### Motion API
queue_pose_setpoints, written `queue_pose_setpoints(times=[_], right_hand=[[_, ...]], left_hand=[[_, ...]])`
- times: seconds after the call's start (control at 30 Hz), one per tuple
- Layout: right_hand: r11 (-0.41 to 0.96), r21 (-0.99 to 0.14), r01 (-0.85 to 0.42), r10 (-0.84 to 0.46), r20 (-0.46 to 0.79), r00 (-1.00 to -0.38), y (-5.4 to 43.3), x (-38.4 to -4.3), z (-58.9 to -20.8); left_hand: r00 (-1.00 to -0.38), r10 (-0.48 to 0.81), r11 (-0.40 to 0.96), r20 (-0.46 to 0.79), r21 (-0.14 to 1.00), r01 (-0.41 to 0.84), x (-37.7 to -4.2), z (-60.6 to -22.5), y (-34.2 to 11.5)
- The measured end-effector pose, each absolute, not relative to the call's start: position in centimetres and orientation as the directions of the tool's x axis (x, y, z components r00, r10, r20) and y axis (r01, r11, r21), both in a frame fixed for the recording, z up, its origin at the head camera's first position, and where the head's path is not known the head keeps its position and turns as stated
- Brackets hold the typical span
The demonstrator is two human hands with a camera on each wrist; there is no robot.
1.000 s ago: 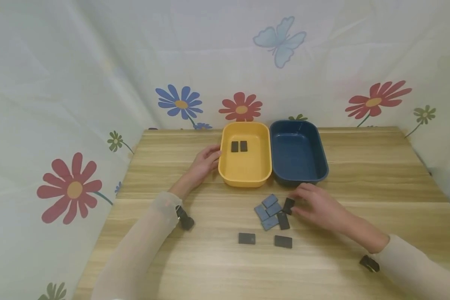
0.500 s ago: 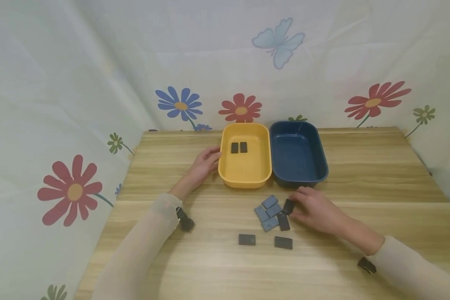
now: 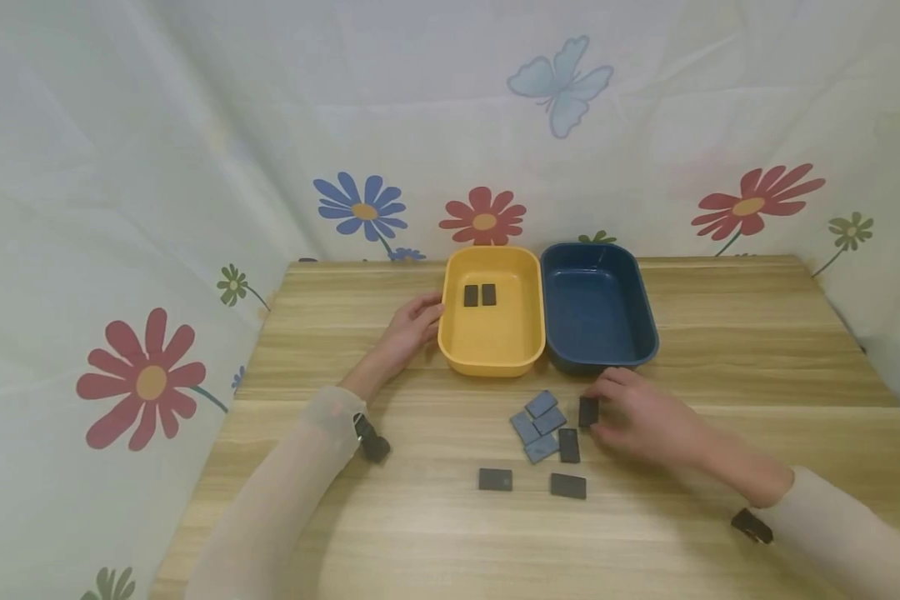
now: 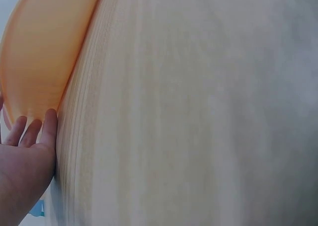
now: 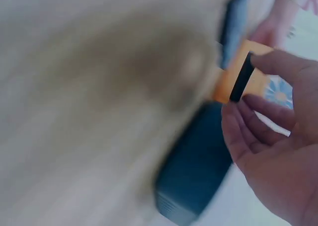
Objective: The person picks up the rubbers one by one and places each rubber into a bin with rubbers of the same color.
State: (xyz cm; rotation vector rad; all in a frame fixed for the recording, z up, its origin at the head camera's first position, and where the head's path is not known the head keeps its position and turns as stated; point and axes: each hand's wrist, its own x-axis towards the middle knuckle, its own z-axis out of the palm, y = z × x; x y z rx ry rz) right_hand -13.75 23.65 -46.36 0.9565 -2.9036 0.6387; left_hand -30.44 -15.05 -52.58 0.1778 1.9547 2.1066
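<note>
My right hand [image 3: 648,419] pinches a small black rectangular tile [image 3: 588,412] between thumb and fingertips, just in front of the blue bin. The right wrist view shows this tile edge-on [image 5: 242,77]. Several blue-grey tiles [image 3: 542,447] lie clustered to its left, with another black tile [image 3: 569,446] beside them. Two more black tiles, one on the left [image 3: 495,479] and one on the right [image 3: 568,486], lie nearer the front. The fingers of my left hand [image 3: 411,331] rest, fairly straight, against the left side of the yellow bin [image 3: 492,367]; the left wrist view shows that contact too.
The blue bin [image 3: 603,362] stands directly right of the yellow one. Inside the yellow bin lie two black tiles, a left one [image 3: 471,296] and a right one [image 3: 489,295]. A flower-printed curtain [image 3: 607,158] hangs behind the wooden table [image 3: 750,358].
My right hand has moved slightly right with the black tile, which now stands apart from the blue-grey cluster. The left hand stays against the yellow bin.
</note>
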Motion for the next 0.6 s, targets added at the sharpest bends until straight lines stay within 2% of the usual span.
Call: queue_pose_setpoints(times=[0.1,0.17,0.27,0.37,0.6], right_hand=[[0.7,-0.41,-0.585,-0.583,0.146,-0.799,23.7,-14.2,-44.0],[0.672,-0.417,-0.612,-0.594,0.191,-0.782,23.6,-14.8,-42.7],[0.626,-0.393,-0.673,-0.617,0.278,-0.736,23.2,-16.3,-41.4],[0.609,-0.366,-0.703,-0.634,0.307,-0.709,22.6,-18.3,-40.4],[0.637,-0.338,-0.693,-0.651,0.245,-0.718,20.2,-23.8,-39.1]], left_hand=[[-0.958,0.273,-0.054,-0.086,0.993,-0.105,-30.4,-52.5,-15.1],[-0.958,0.274,-0.056,-0.086,0.993,-0.105,-30.4,-52.5,-15.1],[-0.957,0.277,-0.057,-0.084,0.993,-0.104,-30.5,-52.5,-15.1],[-0.957,0.278,-0.057,-0.086,0.993,-0.106,-30.5,-52.5,-15.0],[-0.961,0.261,-0.046,-0.093,0.993,-0.109,-30.4,-52.6,-14.9]])
